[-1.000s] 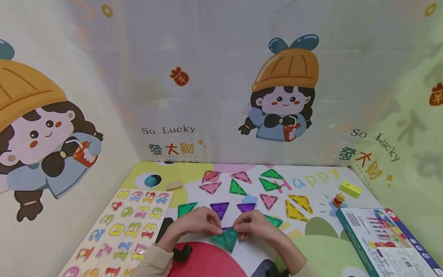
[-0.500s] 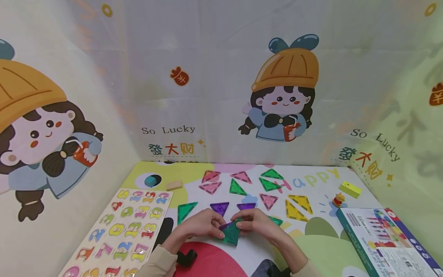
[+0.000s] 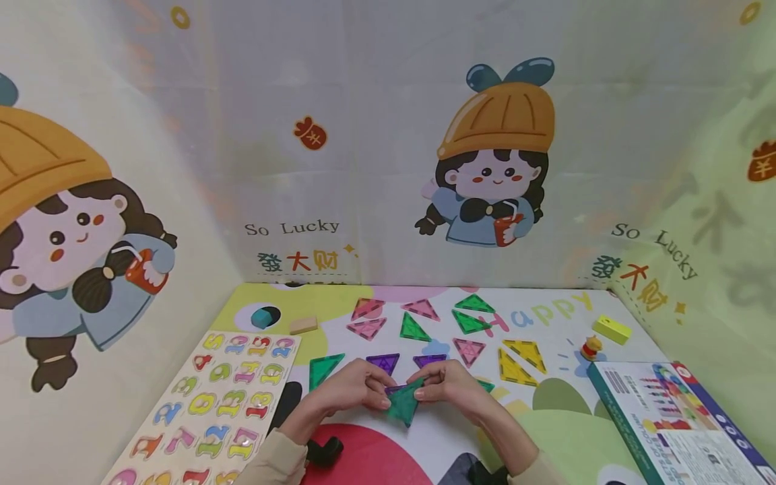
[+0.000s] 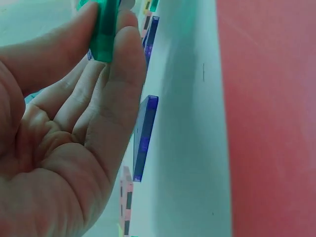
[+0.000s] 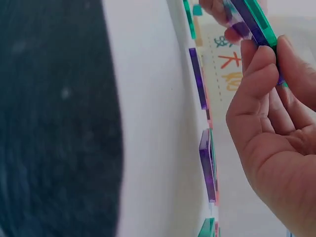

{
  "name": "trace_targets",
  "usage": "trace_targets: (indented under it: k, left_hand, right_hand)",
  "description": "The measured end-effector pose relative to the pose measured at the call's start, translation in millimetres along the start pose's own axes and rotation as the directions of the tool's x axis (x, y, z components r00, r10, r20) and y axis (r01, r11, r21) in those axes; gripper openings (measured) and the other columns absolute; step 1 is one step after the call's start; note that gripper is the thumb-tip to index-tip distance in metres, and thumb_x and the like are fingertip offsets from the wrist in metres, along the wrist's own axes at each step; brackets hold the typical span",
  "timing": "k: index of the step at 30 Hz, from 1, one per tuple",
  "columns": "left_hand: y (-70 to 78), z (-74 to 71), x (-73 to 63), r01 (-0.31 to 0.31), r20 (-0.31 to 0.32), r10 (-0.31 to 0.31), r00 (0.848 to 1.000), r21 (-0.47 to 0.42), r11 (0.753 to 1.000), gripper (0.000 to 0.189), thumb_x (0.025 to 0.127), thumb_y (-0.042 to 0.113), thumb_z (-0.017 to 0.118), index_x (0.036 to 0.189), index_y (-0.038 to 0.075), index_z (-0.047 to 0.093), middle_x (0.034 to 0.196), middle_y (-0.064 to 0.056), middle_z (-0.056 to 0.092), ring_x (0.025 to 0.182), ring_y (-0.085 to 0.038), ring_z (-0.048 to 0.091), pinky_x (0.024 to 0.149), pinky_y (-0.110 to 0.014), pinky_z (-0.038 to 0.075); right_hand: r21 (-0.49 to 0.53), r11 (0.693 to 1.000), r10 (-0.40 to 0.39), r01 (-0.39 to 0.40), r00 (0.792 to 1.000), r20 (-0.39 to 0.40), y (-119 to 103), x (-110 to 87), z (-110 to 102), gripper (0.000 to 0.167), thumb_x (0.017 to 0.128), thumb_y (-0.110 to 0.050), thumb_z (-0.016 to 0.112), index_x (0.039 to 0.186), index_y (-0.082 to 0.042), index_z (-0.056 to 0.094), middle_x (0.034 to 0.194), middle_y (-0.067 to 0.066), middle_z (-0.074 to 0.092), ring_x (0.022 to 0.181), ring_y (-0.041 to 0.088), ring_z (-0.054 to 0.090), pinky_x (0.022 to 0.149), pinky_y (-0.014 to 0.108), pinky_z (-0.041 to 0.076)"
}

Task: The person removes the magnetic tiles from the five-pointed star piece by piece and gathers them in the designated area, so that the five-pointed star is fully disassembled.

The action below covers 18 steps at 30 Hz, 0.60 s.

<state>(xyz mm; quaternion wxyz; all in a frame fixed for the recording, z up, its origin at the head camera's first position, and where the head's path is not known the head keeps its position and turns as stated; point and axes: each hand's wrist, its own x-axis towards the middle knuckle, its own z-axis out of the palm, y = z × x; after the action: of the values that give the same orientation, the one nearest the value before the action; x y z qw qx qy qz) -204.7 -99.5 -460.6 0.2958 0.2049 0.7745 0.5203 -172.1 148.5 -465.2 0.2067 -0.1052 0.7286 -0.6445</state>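
Note:
A translucent green magnetic tile [image 3: 403,405] is held up between the two hands, low in the middle of the head view. Behind it shows the edge of a purple magnetic tile [image 5: 249,20], lying face to face with the green one in the right wrist view. My left hand [image 3: 354,387] pinches the left side between thumb and fingertips; in the left wrist view the green tile's corner [image 4: 103,32] sits in that pinch. On the other side, my right hand [image 3: 451,389] pinches the pair's right corner with thumb and forefinger.
Two purple triangle tiles [image 3: 383,364] lie just beyond the hands, with pink tiles [image 3: 469,350], green tiles [image 3: 415,328] and yellow tiles [image 3: 523,364] around them. A number puzzle board [image 3: 209,404] is at left. On the right are a box [image 3: 679,417], a small figurine [image 3: 591,347] and a yellow block [image 3: 612,330].
The green and purple tiles have been lifted a little and turned in the fingers, the green one's point now facing down. The right hand has shifted its grip to the upper right corner.

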Motion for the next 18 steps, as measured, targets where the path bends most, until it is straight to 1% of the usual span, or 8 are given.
trace_targets:
  k: [3, 6, 9, 12, 15, 18]
  left_hand:
    - [0.4, -1.5, 0.4, -0.014, -0.005, 0.014, 1.000, -0.030, 0.999, 0.030, 0.085, 0.008, 0.076, 0.113, 0.001, 0.072, 0.085, -0.010, 0.076, 0.075, -0.012, 0.071, 0.074, -0.031, 0.060]
    - [0.0, -2.8, 0.7, -0.020, -0.006, 0.020, 1.000, -0.079, 0.997, 0.030, 0.086, 0.010, 0.075, 0.115, 0.001, 0.071, 0.085, -0.008, 0.075, 0.076, -0.012, 0.070, 0.076, -0.032, 0.061]
    - [-1.0, -4.3, 0.3, -0.025, -0.011, 0.024, 1.000, -0.122, 0.992, 0.030, 0.087, 0.011, 0.074, 0.116, 0.002, 0.071, 0.083, -0.004, 0.074, 0.074, -0.011, 0.069, 0.076, -0.031, 0.060]
    - [-2.7, -4.9, 0.0, -0.024, -0.001, 0.024, 1.000, -0.168, 0.985, 0.033, 0.088, 0.011, 0.073, 0.118, 0.001, 0.070, 0.082, -0.001, 0.073, 0.074, -0.010, 0.068, 0.075, -0.030, 0.060]
    - [-5.8, -4.8, 0.2, -0.004, 0.026, 0.010, 1.000, -0.232, 0.973, 0.037, 0.088, 0.013, 0.073, 0.123, 0.001, 0.067, 0.084, -0.001, 0.073, 0.076, -0.010, 0.068, 0.078, -0.032, 0.061]
    - [-9.1, -5.0, 0.0, 0.015, 0.043, -0.003, 0.999, -0.279, 0.960, 0.041, 0.089, 0.014, 0.072, 0.127, 0.000, 0.065, 0.086, -0.002, 0.074, 0.079, -0.011, 0.069, 0.081, -0.035, 0.061]
  right_hand:
    - [0.019, 1.000, -0.008, 0.008, 0.999, -0.031, 1.0, 1.1, 0.1, 0.032, 0.087, -0.014, 0.075, 0.112, 0.006, 0.070, 0.079, -0.002, 0.073, 0.076, 0.005, 0.066, 0.075, 0.028, 0.060]
    - [0.083, 0.996, -0.022, 0.027, 0.998, -0.057, 1.4, 1.8, -0.9, 0.034, 0.088, -0.014, 0.074, 0.113, 0.009, 0.068, 0.085, -0.005, 0.074, 0.077, 0.003, 0.065, 0.074, 0.024, 0.058]
    - [0.173, 0.984, -0.019, 0.028, 0.998, -0.052, 1.3, 2.2, -2.4, 0.033, 0.089, -0.013, 0.073, 0.114, 0.008, 0.067, 0.093, -0.005, 0.075, 0.081, 0.003, 0.065, 0.077, 0.022, 0.058]
    - [0.242, 0.970, 0.001, 0.009, 0.999, -0.042, 0.7, 2.0, -4.0, 0.027, 0.090, -0.014, 0.072, 0.111, 0.003, 0.069, 0.098, -0.003, 0.076, 0.085, 0.004, 0.067, 0.080, 0.023, 0.059]
    - [0.274, 0.962, 0.024, -0.010, 0.999, -0.048, -0.2, 1.5, -5.2, 0.022, 0.091, -0.013, 0.070, 0.109, -0.001, 0.070, 0.098, -0.002, 0.076, 0.085, 0.005, 0.068, 0.081, 0.023, 0.059]
    - [0.276, 0.961, 0.042, -0.024, 0.997, -0.061, -1.4, 1.6, -5.6, 0.023, 0.091, -0.013, 0.071, 0.110, 0.000, 0.070, 0.095, -0.002, 0.075, 0.082, 0.006, 0.067, 0.080, 0.023, 0.059]
